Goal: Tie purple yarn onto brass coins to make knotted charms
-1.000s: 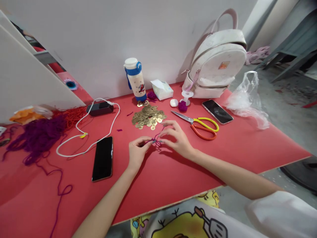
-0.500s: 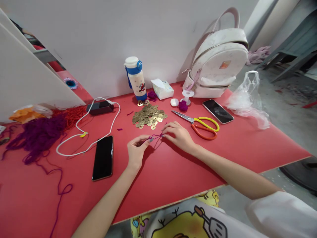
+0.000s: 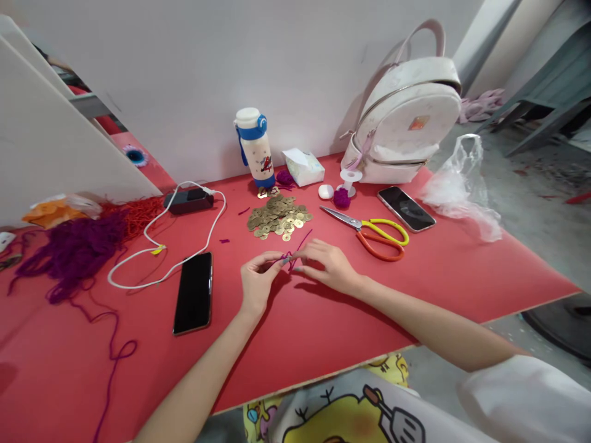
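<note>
Above the red tabletop, my left hand (image 3: 258, 280) is closed, thumb and forefinger pinching a thin piece of purple yarn (image 3: 304, 239). A small loop of the yarn shows between my hands, and one loose end sticks up toward the coins. My right hand (image 3: 329, 266) is at the yarn from the right; its forefinger reaches the left fingertips, while its thumb stays apart below. Just beyond both hands lies a heap of brass-coloured coins with holes (image 3: 279, 216). Scissors (image 3: 364, 227) with one yellow and one orange handle lie open to the right of the heap.
A black phone (image 3: 194, 294), a white cable (image 3: 159, 284) and tangled purple yarn (image 3: 76, 246) lie left. Behind stand a bottle (image 3: 257, 151), a tissue pack (image 3: 305, 168), a spool (image 3: 349, 181) and a white backpack (image 3: 406, 123). Another phone (image 3: 406, 208) and a plastic bag (image 3: 466, 184) are right.
My right hand has moved slightly left and down, closer to the left hand, and its thumb and forefinger have parted. The yarn between the hands has gone from stretched to a small loop.
</note>
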The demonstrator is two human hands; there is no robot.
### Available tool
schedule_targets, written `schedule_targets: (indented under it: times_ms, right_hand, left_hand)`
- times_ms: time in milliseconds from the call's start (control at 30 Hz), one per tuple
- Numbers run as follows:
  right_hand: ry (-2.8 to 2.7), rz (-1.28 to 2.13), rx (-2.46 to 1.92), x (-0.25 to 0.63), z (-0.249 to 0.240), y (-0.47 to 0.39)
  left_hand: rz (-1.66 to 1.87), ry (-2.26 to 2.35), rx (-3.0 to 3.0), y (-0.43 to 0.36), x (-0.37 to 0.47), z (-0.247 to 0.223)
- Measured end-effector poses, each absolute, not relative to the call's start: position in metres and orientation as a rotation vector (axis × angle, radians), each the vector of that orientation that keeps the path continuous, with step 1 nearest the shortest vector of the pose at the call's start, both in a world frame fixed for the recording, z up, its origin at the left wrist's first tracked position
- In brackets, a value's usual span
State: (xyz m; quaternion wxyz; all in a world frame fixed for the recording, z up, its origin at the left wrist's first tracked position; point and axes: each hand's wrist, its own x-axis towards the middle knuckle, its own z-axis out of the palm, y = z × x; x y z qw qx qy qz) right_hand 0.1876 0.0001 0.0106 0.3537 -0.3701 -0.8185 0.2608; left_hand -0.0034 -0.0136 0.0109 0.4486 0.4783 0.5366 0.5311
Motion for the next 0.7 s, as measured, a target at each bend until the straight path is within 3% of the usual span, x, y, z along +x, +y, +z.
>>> schedule_targets:
  times_ms: [267, 700]
  right_hand:
    - [-2.088, 0.926, -0.868, 0.177, -0.002, -0.001]
    - [-2.259, 0.771, -1.053, 0.179, -0.004, -0.001]
  left_hand:
    - [1.263, 1.337, 1.121, -0.018, 0.003, 0.008]
    - [1.192, 1.251, 1.111, -0.025, 0.008, 0.014]
